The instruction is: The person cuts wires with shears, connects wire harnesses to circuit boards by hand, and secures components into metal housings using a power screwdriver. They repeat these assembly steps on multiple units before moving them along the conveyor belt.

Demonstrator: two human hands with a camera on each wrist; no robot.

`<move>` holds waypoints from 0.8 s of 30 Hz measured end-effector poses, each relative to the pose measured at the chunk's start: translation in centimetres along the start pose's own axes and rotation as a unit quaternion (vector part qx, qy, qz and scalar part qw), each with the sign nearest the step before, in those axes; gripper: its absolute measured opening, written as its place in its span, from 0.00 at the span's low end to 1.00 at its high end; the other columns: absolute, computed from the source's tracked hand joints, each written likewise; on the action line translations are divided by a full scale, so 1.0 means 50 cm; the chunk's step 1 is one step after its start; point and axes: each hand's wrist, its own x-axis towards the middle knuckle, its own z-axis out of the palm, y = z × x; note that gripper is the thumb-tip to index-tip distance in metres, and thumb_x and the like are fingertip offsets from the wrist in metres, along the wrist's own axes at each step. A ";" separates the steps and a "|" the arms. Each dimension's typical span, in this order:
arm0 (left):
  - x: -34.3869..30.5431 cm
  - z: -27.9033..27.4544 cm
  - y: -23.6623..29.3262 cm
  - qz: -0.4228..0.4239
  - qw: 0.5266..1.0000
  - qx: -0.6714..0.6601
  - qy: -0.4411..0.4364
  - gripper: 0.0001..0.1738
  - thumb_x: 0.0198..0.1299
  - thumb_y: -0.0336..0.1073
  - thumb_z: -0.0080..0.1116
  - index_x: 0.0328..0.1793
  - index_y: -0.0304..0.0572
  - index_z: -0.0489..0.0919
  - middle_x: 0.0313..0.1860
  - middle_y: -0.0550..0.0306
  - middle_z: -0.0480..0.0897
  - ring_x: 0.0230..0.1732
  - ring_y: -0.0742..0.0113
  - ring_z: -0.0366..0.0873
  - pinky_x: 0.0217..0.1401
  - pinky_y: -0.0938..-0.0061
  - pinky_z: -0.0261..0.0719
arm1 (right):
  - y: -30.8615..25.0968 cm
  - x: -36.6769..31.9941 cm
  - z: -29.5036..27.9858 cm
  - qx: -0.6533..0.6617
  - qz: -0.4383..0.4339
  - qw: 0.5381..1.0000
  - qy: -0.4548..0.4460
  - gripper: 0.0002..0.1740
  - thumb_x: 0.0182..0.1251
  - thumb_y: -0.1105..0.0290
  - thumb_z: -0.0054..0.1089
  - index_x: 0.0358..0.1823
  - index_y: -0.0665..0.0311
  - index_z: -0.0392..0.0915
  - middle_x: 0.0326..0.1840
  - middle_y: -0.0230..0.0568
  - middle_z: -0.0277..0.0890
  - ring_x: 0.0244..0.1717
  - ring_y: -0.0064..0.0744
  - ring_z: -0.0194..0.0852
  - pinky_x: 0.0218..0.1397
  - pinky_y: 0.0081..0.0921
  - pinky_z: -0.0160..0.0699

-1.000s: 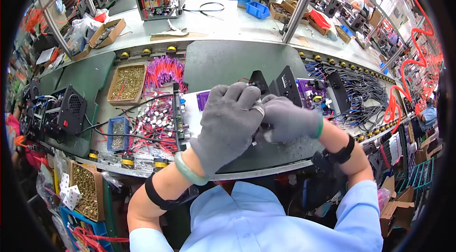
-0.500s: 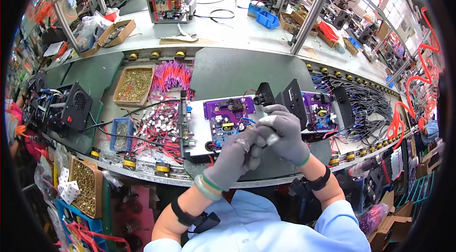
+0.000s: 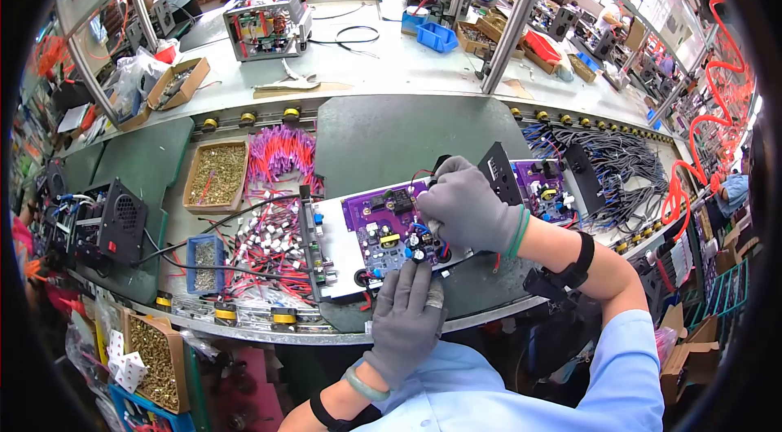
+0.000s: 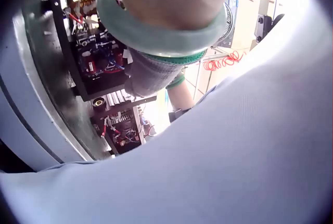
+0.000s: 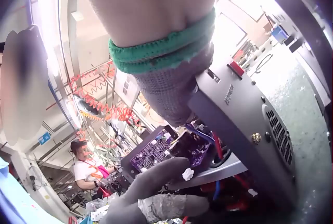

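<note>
A purple circuit board (image 3: 358,216) lies on a silver metal chassis plate (image 3: 336,243) in the head view. My gloved left hand (image 3: 409,310) rests at the plate's near edge, fingers straight and side by side. My gloved right hand (image 3: 474,205) is curled over the board's right end. A black vented panel (image 5: 237,112) stands upright there in the right wrist view and hides those fingertips, so I cannot tell what they hold. Red and blue wires (image 5: 216,143) run just behind the panel. Tape (image 5: 162,207) wraps one left finger.
A second purple board (image 3: 539,187) with black panels sits to the right, beside piled dark cables (image 3: 631,179). Left of the chassis are white-tipped red wires (image 3: 273,240), a box of brass parts (image 3: 216,175) and a blue bin (image 3: 205,265). A black unit (image 3: 110,228) stands far left.
My hands, together over the board's right part half a second ago, have separated. The left hand has come down flat at the near edge; the right has moved to the board's right end.
</note>
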 end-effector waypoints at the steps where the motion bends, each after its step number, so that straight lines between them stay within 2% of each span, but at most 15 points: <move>1: -0.003 0.004 0.001 0.002 1.000 0.007 0.000 0.22 0.54 0.42 0.68 0.54 0.38 0.85 0.68 0.40 0.77 0.74 0.42 0.71 0.79 0.49 0.63 | -0.002 -0.001 0.003 -0.019 -0.040 0.999 0.001 0.05 0.45 0.69 0.65 0.23 0.53 0.77 0.18 0.32 0.76 0.27 0.38 0.82 0.57 0.38 0.75; 6: 0.000 0.001 0.002 -0.003 1.000 -0.014 -0.009 0.22 0.55 0.41 0.67 0.54 0.37 0.84 0.70 0.37 0.75 0.75 0.39 0.69 0.80 0.46 0.61 | -0.044 0.010 -0.014 -0.052 -0.018 0.996 -0.073 0.02 0.48 0.72 0.63 0.25 0.58 0.80 0.19 0.37 0.79 0.27 0.42 0.84 0.59 0.41 0.76; 9: -0.004 -0.004 0.002 -0.007 1.000 -0.027 -0.005 0.21 0.54 0.40 0.68 0.54 0.39 0.84 0.68 0.38 0.77 0.72 0.40 0.73 0.77 0.46 0.64 | -0.035 0.006 -0.002 -0.013 0.012 0.999 -0.040 0.06 0.39 0.71 0.63 0.22 0.58 0.76 0.17 0.40 0.74 0.25 0.46 0.80 0.52 0.41 0.76; 11: -0.014 0.002 0.011 0.030 0.990 -0.116 0.073 0.22 0.52 0.37 0.70 0.55 0.42 0.84 0.64 0.41 0.79 0.66 0.42 0.77 0.73 0.47 0.70 | -0.029 0.011 0.005 0.000 -0.017 1.000 -0.007 0.06 0.39 0.71 0.63 0.23 0.58 0.77 0.19 0.40 0.76 0.27 0.47 0.80 0.51 0.41 0.76; 12: -0.018 -0.009 0.018 0.072 0.984 -0.143 0.083 0.23 0.49 0.34 0.72 0.55 0.45 0.83 0.60 0.45 0.81 0.58 0.45 0.82 0.64 0.52 0.78 | -0.025 0.017 -0.002 0.011 0.005 0.999 -0.031 0.06 0.40 0.72 0.63 0.23 0.57 0.78 0.21 0.40 0.77 0.30 0.47 0.81 0.51 0.42 0.76; 13: -0.033 -0.005 0.029 0.070 0.984 -0.142 0.078 0.23 0.49 0.34 0.72 0.55 0.45 0.83 0.60 0.45 0.81 0.58 0.45 0.82 0.64 0.52 0.78 | -0.017 0.023 0.007 -0.004 0.022 1.000 -0.013 0.05 0.43 0.72 0.63 0.25 0.56 0.79 0.22 0.40 0.78 0.32 0.46 0.82 0.52 0.42 0.76; 15: -0.059 0.006 0.049 0.068 0.974 -0.216 0.008 0.24 0.48 0.33 0.72 0.55 0.45 0.83 0.60 0.48 0.81 0.55 0.50 0.83 0.56 0.56 0.82 | -0.023 0.018 0.002 -0.011 0.031 0.998 -0.048 0.04 0.47 0.72 0.63 0.27 0.56 0.79 0.23 0.39 0.79 0.31 0.46 0.82 0.51 0.42 0.75; 16: -0.064 0.008 0.046 0.041 0.970 -0.242 0.000 0.21 0.52 0.31 0.70 0.55 0.46 0.84 0.54 0.50 0.83 0.48 0.55 0.85 0.48 0.64 0.84 | -0.020 0.012 0.005 -0.006 0.032 0.998 -0.048 0.04 0.47 0.72 0.63 0.27 0.56 0.79 0.23 0.39 0.79 0.31 0.46 0.82 0.51 0.42 0.75; 17: -0.082 0.015 0.039 0.040 0.970 -0.238 -0.001 0.21 0.52 0.31 0.70 0.55 0.46 0.84 0.54 0.50 0.83 0.48 0.55 0.85 0.48 0.64 0.84 | -0.012 0.009 0.006 -0.007 0.022 0.999 -0.047 0.04 0.49 0.72 0.64 0.28 0.55 0.80 0.23 0.39 0.79 0.31 0.46 0.82 0.51 0.42 0.75; 19: -0.126 0.032 0.029 -0.206 0.896 -0.389 -0.060 0.20 0.56 0.29 0.69 0.56 0.44 0.83 0.47 0.49 0.85 0.44 0.58 0.86 0.47 0.70 0.83 | -0.011 0.015 0.001 -0.007 0.016 0.999 -0.042 0.03 0.51 0.72 0.64 0.29 0.55 0.80 0.23 0.38 0.79 0.31 0.46 0.81 0.51 0.42 0.76; 20: -0.128 0.031 0.030 -0.158 0.927 -0.339 -0.037 0.17 0.65 0.32 0.65 0.60 0.42 0.82 0.44 0.51 0.86 0.41 0.62 0.87 0.45 0.75 0.82 | -0.018 0.023 -0.006 -0.039 0.026 0.996 -0.072 0.03 0.52 0.72 0.64 0.29 0.55 0.80 0.23 0.37 0.79 0.31 0.45 0.81 0.51 0.42 0.76; 21: -0.127 0.030 0.023 -0.154 0.927 -0.338 -0.040 0.17 0.65 0.32 0.65 0.60 0.42 0.82 0.44 0.51 0.86 0.41 0.62 0.87 0.45 0.75 0.82 | -0.028 0.026 -0.012 -0.071 0.036 0.992 -0.103 0.02 0.54 0.71 0.64 0.29 0.55 0.81 0.22 0.37 0.79 0.31 0.44 0.82 0.51 0.42 0.76; 22: -0.120 0.029 0.006 -0.309 0.818 -0.484 -0.023 0.17 0.68 0.34 0.63 0.61 0.41 0.81 0.46 0.53 0.87 0.43 0.64 0.86 0.45 0.75 0.82 | -0.034 0.029 -0.015 -0.092 0.039 0.985 -0.138 0.02 0.56 0.71 0.64 0.31 0.55 0.81 0.23 0.38 0.79 0.35 0.44 0.82 0.52 0.41 0.77; 23: -0.109 0.024 -0.010 -0.445 0.663 -0.602 -0.005 0.17 0.71 0.37 0.61 0.63 0.41 0.80 0.49 0.55 0.87 0.44 0.66 0.86 0.45 0.75 0.83 | -0.032 0.019 -0.016 -0.097 0.042 0.986 -0.132 0.02 0.56 0.71 0.64 0.31 0.55 0.81 0.23 0.38 0.79 0.35 0.44 0.82 0.52 0.41 0.77; 24: -0.094 0.009 -0.018 -0.446 0.659 -0.606 0.001 0.20 0.75 0.42 0.57 0.67 0.41 0.77 0.53 0.56 0.87 0.47 0.68 0.86 0.47 0.75 0.84 | -0.027 0.004 -0.008 -0.053 0.046 0.993 -0.096 0.06 0.55 0.70 0.65 0.35 0.55 0.82 0.29 0.39 0.81 0.37 0.44 0.83 0.54 0.40 0.75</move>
